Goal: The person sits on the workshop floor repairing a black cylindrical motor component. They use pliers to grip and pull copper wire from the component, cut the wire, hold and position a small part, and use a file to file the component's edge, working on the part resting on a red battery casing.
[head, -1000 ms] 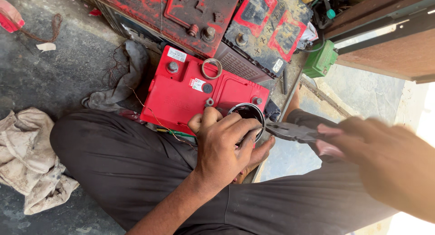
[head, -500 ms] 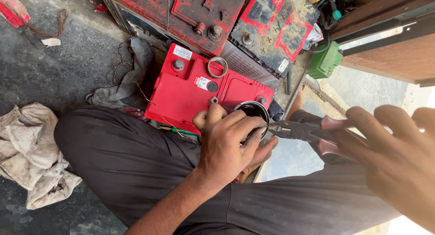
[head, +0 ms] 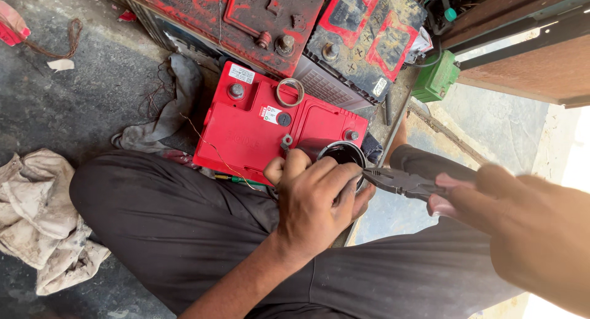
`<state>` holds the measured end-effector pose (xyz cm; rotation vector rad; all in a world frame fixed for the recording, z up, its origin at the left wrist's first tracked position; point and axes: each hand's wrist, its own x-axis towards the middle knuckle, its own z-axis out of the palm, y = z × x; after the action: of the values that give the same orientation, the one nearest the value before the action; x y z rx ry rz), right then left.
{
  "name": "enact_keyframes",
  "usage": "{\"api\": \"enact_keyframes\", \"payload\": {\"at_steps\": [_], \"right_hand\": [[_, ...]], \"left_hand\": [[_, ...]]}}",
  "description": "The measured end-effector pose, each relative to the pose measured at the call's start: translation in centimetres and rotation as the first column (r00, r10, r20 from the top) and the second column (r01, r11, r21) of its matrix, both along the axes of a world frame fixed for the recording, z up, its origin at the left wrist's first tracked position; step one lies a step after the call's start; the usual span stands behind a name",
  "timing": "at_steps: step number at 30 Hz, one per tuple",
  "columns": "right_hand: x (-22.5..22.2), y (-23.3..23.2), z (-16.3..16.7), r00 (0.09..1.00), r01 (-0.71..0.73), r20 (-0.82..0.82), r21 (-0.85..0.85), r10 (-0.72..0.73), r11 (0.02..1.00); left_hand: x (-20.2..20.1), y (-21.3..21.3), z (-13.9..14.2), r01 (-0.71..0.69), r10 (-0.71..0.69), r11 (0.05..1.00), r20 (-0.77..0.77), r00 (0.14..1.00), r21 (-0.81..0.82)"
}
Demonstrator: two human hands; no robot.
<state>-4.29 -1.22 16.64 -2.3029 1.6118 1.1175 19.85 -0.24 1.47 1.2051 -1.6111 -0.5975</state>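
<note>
My left hand [head: 316,199] grips a round dark cup-shaped part [head: 342,154] with a metal rim, held over my lap at the front edge of a red battery [head: 270,122]. My right hand [head: 516,220] holds a pair of pliers [head: 399,182] by the handles. The pliers' jaws touch the rim of the round part on its right side. A metal ring [head: 289,92] lies on top of the red battery. My legs in dark trousers [head: 184,227] are crossed under both hands.
Behind the red battery stand a worn red battery [head: 246,18] and a dusty black one [head: 362,36]. A green box [head: 436,79] sits by a wooden door frame at the right. Dirty rags [head: 37,214] lie on the concrete floor at the left.
My right hand has shifted a little and closed tighter on the pliers' handles. My left hand keeps its hold on the round part; the view has moved slightly.
</note>
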Motion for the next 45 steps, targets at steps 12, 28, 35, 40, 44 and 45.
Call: {"api": "enact_keyframes", "payload": {"at_steps": [12,28,35,40,44,45], "right_hand": [[-3.0,1.4,-1.6,0.946,0.252,0.153,0.198,-0.284,0.947],[-1.0,-0.2,1.7,0.541,-0.812,-0.282,0.071,0.792,0.58],[0.6,-0.8,1.9,0.445,-0.844,-0.36,0.139,0.82,0.519],[0.5,-0.7,1.4,0.572,-0.778,-0.27,0.12,0.774,0.617],[-0.9,-0.1,0.2,0.938,-0.33,0.102,-0.024,0.331,0.944],[-1.4,0.0,-0.2,0.957,-0.234,0.176,-0.008,0.232,0.972]], "left_hand": [[0.6,0.1,-0.2,0.023,-0.023,1.0,-0.008,1.0,-0.001],[1.3,-0.1,0.3,0.055,-0.054,0.998,-0.059,0.997,0.013],[0.8,0.1,0.3,0.038,-0.037,0.999,-0.034,0.999,0.023],[0.5,0.2,0.2,0.024,-0.023,1.0,-0.051,0.998,0.014],[-0.1,0.5,0.2,0.001,-0.001,1.0,0.018,1.0,-0.01],[-0.2,0.5,0.2,-0.002,0.002,1.0,0.031,1.0,-0.014]]}}
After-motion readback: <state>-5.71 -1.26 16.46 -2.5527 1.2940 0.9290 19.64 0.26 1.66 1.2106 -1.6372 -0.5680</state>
